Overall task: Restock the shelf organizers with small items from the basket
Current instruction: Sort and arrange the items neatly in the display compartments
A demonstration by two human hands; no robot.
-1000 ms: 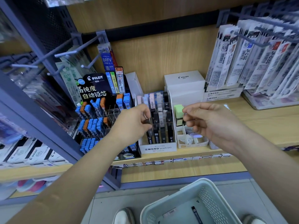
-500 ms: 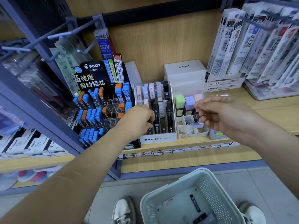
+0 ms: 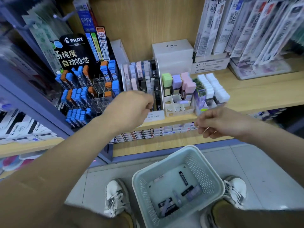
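My left hand [image 3: 131,109] reaches to the front row of the white MONO lead-case organizer [image 3: 155,116] on the shelf. Its fingers are curled against the dark cases there, and the fingertips are hidden, so a hold cannot be made out. My right hand [image 3: 218,122] hovers lower, in front of the shelf edge, with curled fingers and nothing visible in them. The pale perforated basket [image 3: 144,186] stands on the floor between my shoes and holds several small lead cases [image 3: 183,178]. Right of the MONO organizer is a white divided tray [image 3: 174,111] with green, purple and pink cases.
A black Pilot display [image 3: 74,51] with blue and orange lead cases fills the left of the shelf. White-capped cases [image 3: 212,86] stand right of the tray. A white Pilot box [image 3: 172,51] sits behind. Packs of refills [image 3: 246,22] hang at upper right.
My right hand has drawn back from the pastel cases, down and away from the shelf. My left hand has stayed at the organizer's front row. My view has tilted down over the basket.
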